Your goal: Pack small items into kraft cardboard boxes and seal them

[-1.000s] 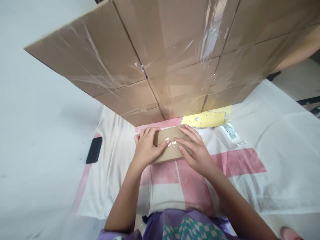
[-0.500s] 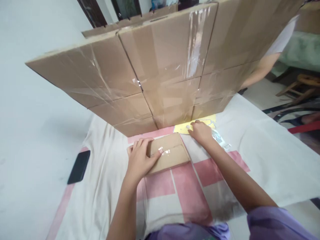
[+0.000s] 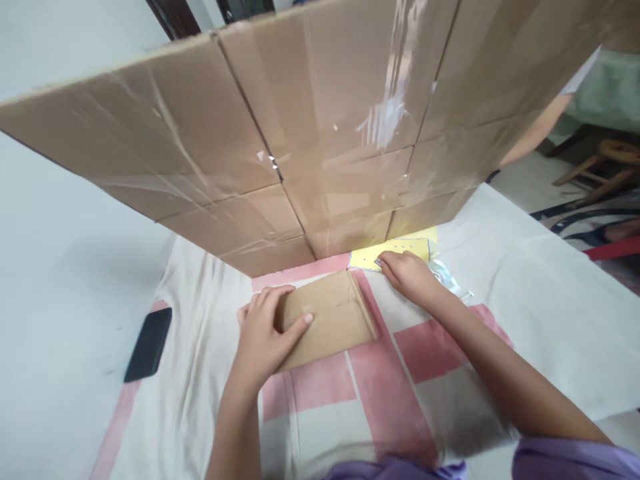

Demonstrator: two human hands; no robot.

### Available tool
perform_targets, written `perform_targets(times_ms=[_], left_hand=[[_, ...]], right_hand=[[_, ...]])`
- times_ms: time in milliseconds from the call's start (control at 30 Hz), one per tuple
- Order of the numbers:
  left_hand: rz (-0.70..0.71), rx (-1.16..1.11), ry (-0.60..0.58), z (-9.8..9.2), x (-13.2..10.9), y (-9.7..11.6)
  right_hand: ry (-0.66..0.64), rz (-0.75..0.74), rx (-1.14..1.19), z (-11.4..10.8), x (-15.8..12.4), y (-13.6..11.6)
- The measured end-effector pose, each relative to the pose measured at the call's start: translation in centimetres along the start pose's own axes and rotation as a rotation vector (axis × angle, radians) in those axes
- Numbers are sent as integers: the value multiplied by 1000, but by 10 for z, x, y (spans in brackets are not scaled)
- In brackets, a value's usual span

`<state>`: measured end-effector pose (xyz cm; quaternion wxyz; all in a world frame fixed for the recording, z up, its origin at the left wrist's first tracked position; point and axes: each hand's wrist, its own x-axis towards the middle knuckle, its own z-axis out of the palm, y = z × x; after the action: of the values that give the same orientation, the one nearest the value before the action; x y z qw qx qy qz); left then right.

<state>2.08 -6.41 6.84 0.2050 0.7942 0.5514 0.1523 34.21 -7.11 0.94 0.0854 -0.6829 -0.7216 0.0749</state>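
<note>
A small, flat cardboard box (image 3: 330, 313) lies on the pink and white cloth (image 3: 385, 400) in front of me. My left hand (image 3: 265, 330) grips its left end, thumb on the top face and fingers over the far left edge. Further right, my right hand (image 3: 407, 273) is closed in a pinch over a yellow sheet (image 3: 365, 258) with blue edging and small dots. A tiny object shows at its fingertips, too small to name. Beside that wrist lies a crumpled, shiny clear wrapper (image 3: 447, 277).
A large upright cardboard panel (image 3: 345, 193), taped and creased into sections, stands right behind the box and sheet. Another person's arm (image 3: 537, 133) reaches behind its right side. A black phone-like slab (image 3: 149, 345) lies at left by the wall. A wooden stool (image 3: 607, 163) stands at right.
The small box has shifted slightly toward me, and its shiny tape glints no longer show. My right hand has moved slightly right and pinches tighter. The panel looms larger.
</note>
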Motion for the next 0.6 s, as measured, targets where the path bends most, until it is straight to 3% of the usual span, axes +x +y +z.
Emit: perform_targets(times_ms=[133, 233, 400, 600], left_hand=[[19, 29, 2, 0, -3, -8], [86, 86, -26, 4, -4, -1], [226, 184, -113, 13, 2, 17], [241, 220, -112, 13, 6, 19]], right_hand=[[-70, -89, 282, -7, -29, 3], [-81, -182, 427, -3, -42, 5], [-90, -317, 611, 5, -47, 8], [-149, -399, 715, 3, -45, 11]])
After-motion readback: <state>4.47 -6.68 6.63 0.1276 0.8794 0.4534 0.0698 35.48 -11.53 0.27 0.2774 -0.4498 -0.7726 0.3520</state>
